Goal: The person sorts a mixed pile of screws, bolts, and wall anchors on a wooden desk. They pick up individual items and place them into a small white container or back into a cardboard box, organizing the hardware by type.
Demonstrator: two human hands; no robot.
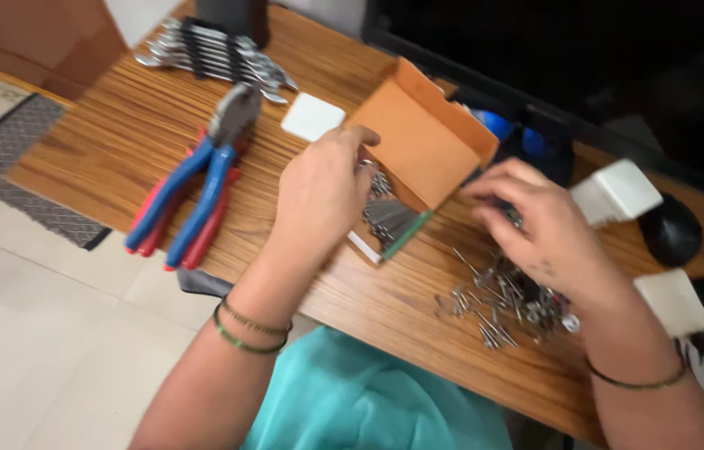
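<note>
The left hand [319, 193] is reaching into the open orange cardboard box [419, 142], fingers curled over the nails [387, 218] already lying inside; whether it is pinching one I cannot tell. The right hand [535, 225] is hovering, fingers bent, over a loose pile of nails [498, 304] just below it, its grasp hidden. Much of the pile is waiting outside the box. Beyond the left hand, blue-and-red pliers [202, 179] and a spanner set [214, 54] are lying well apart; white blocks [619, 190] are sitting beside the right hand.
</note>
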